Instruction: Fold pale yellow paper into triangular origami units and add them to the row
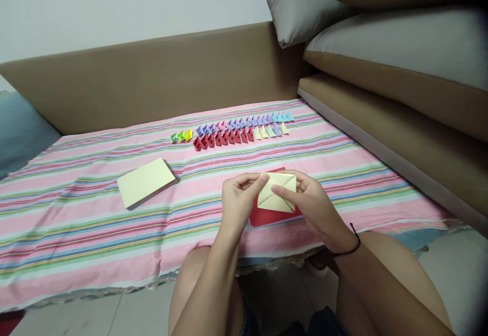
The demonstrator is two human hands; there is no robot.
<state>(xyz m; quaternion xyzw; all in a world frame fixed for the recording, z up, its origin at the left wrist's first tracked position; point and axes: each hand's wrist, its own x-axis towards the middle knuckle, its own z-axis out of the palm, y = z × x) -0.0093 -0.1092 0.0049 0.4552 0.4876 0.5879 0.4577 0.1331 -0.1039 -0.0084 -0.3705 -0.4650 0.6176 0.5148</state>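
Note:
A folded sheet of pale yellow paper (277, 200) is held up between both hands, with crease lines running across its face. My left hand (241, 193) pinches its upper left corner between thumb and fingers. On the other side, my right hand (310, 196) grips it, the thumb lying across the front and the fingers behind. Beneath the folded paper, red paper (263, 217) lies on the striped cloth, partly hidden by the hands.
Small folded paper pieces (236, 136) in several colours stand in rows further back. A stack of pale yellow paper (147, 181) lies to the left on the striped cloth (198, 183). Large cushions (396, 51) are piled at the right. A brown backrest (160, 79) borders the far side.

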